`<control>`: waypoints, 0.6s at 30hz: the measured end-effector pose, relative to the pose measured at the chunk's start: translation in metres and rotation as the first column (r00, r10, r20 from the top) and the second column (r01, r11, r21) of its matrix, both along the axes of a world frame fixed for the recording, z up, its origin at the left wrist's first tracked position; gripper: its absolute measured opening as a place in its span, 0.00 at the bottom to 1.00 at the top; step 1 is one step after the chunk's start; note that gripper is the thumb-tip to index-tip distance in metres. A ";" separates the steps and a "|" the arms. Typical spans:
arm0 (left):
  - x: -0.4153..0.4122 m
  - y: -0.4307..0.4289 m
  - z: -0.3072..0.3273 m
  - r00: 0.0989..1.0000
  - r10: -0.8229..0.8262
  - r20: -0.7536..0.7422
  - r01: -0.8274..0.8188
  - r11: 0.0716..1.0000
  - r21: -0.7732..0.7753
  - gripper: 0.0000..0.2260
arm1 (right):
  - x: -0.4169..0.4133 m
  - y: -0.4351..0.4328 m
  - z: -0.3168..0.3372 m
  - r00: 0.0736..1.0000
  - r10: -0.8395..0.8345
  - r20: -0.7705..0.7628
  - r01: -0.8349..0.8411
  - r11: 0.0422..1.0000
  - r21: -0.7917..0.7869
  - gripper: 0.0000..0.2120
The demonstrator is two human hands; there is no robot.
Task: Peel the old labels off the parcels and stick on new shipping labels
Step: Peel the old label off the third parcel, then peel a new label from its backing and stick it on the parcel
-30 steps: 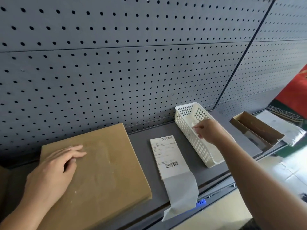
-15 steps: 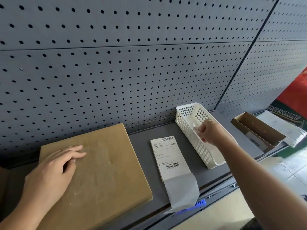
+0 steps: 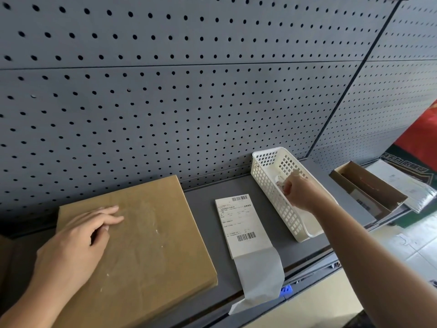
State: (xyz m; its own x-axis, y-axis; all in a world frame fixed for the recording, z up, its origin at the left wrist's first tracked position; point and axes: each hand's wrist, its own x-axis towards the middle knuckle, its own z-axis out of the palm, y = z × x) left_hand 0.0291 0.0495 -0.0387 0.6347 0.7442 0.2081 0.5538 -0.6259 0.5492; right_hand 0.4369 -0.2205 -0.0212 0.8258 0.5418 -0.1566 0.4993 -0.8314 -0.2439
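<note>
Discarding the old label: in the head view, your right hand (image 3: 299,191) reaches into the white basket (image 3: 269,183), fingers pinched on a crumpled scrap (image 3: 280,183). Your left hand (image 3: 78,242) lies flat, fingers spread, on the brown parcel (image 3: 153,245). Between parcel and basket, the new shipping label (image 3: 241,223) awaits peeling from its backing.

Grey shelving, a white basket and an open carton

A grey pegboard wall (image 3: 165,102) dotted with round holes rises behind a grey shelf (image 3: 205,209); a dark vertical seam (image 3: 354,74) splits the wall into panels. A white plastic lattice basket (image 3: 264,176) stands on the shelf, its far end near the wall. Farther right, well apart from the basket, sits an open brown cardboard box (image 3: 369,185) with a divider inside. A small blue clip (image 3: 286,290) shows at the shelf's front edge. Pale floor tiles (image 3: 421,240) lie below at right, and a red and dark green banner (image 3: 418,150) shows at the right edge.
</note>
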 end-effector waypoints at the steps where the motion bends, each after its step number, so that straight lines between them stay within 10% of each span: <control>1: 0.000 0.000 0.001 1.000 0.000 -0.003 0.000 1.000 0.001 0.17 | 0.003 -0.001 0.000 1.000 -0.008 0.002 0.008 1.000 0.011 0.09; 18: 0.001 -0.009 0.013 0.999 0.006 -0.034 -0.006 1.000 0.000 0.19 | -0.009 0.009 0.020 0.980 -0.049 0.190 -0.006 0.960 0.280 0.09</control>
